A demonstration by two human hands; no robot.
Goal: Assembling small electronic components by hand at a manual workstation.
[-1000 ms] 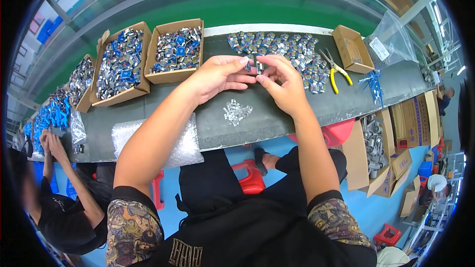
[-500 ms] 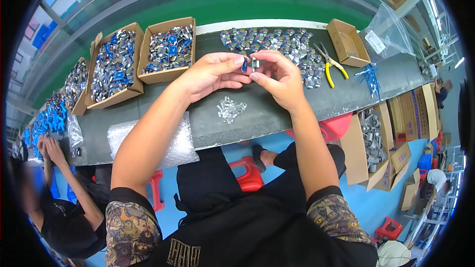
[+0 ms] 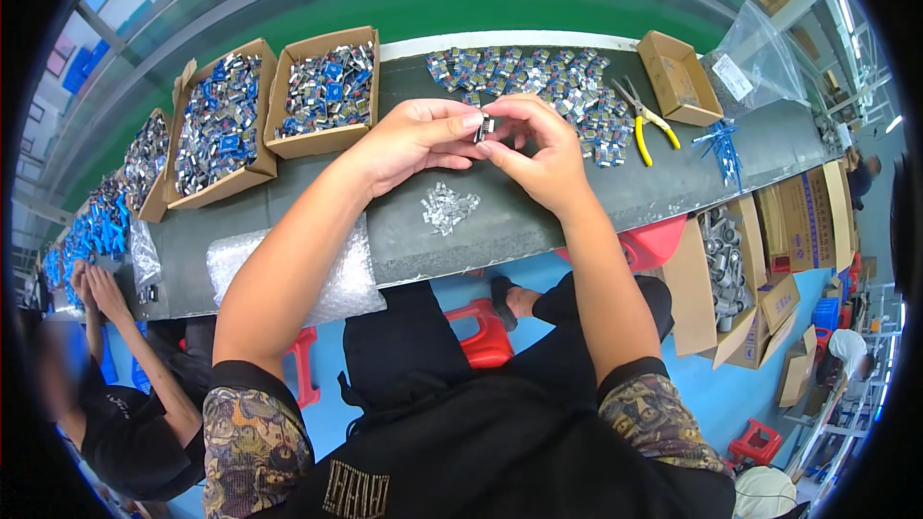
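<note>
Over the middle of the bench, my left hand (image 3: 420,141) and my right hand (image 3: 543,152) meet with thumbs and fingers pinched on a small circuit board (image 3: 487,124) with a metal connector. Fingertips hide much of it, so I cannot tell whether it is one piece or two pressed together. A small pile of silvery metal parts (image 3: 448,209) lies on the bench just below my hands. Beyond them spreads a layer of small blue boards with metal connectors (image 3: 567,82). Pliers with yellow handles (image 3: 643,125) lie open to the right of these.
Two cartons of blue and metal parts (image 3: 223,183) (image 3: 322,142) stand at the left. Bubble wrap (image 3: 288,264) lies by the front edge. A small carton (image 3: 707,113), a clear bag (image 3: 760,62) and blue strips (image 3: 723,149) are at the right. Another person's hands (image 3: 99,290) work far left.
The blue piece at my left fingertips and the metal-ended board at my right fingertips were slightly apart; now they are together. The hands have barely moved otherwise.
</note>
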